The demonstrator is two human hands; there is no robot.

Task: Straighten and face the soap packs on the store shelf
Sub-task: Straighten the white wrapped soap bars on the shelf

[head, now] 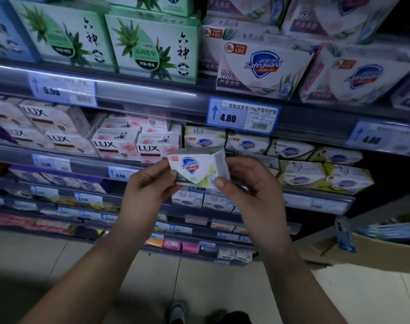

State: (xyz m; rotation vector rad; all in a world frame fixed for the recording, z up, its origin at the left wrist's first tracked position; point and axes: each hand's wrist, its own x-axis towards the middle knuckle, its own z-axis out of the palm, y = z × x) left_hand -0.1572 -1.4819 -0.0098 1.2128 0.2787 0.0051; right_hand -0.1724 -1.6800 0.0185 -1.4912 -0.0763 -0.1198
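A white and green Safeguard soap pack (194,167) is held in front of the shelf, its logo facing me. My left hand (150,185) pinches its left end and my right hand (250,183) grips its right end. Behind it, a row of similar Safeguard packs (248,145) sits on the middle shelf; those further right (325,176) lie tilted and uneven. Pink LUX packs (138,146) stand to the left of that row.
Above are green soap boxes (152,47) and larger Safeguard packs (264,69), with a 4.80 price tag (242,115) on the shelf edge. Lower shelves hold more soaps. A cardboard box (367,251) stands on the floor at right.
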